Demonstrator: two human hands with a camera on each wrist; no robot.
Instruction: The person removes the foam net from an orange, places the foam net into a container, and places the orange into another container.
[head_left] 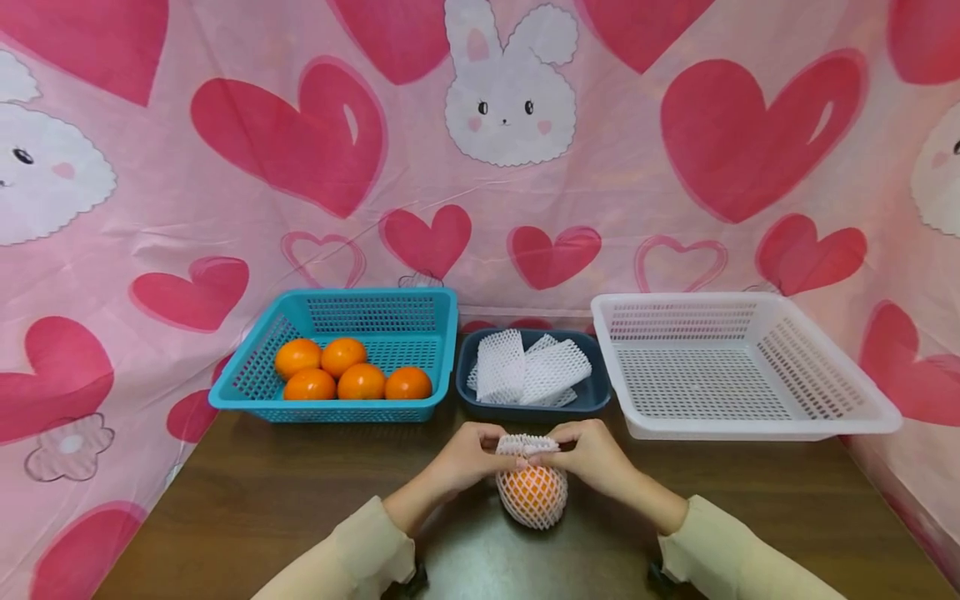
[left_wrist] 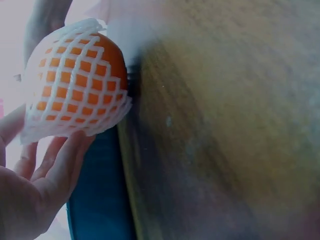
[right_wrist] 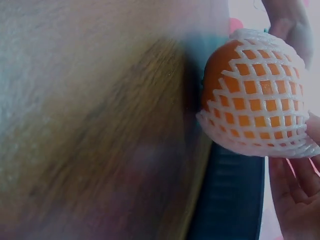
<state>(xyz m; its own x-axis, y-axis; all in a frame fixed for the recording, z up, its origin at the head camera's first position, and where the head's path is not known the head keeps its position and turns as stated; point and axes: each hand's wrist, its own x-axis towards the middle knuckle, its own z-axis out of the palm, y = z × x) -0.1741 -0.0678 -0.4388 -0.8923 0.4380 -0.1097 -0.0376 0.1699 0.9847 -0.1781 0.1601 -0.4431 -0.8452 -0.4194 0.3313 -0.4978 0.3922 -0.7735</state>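
Observation:
An orange (head_left: pixel 533 492) wrapped in a white foam net sleeve (left_wrist: pixel 75 85) is at the front middle of the table. My left hand (head_left: pixel 471 454) pinches the sleeve's upper edge from the left. From the right, my right hand (head_left: pixel 592 454) pinches the same edge, the fingertips of both hands close together above the fruit. In the right wrist view, the net (right_wrist: pixel 265 100) covers most of the orange, and a bare patch of peel shows on its lower end.
Behind the hands stands a dark blue tray (head_left: pixel 532 412) with several flat foam sleeves (head_left: pixel 555 371). At its left is a teal basket (head_left: pixel 390 333) holding several oranges (head_left: pixel 362 382); at its right, a white basket (head_left: pixel 697 392). A heart-patterned pink cloth (head_left: pixel 420 167) hangs behind.

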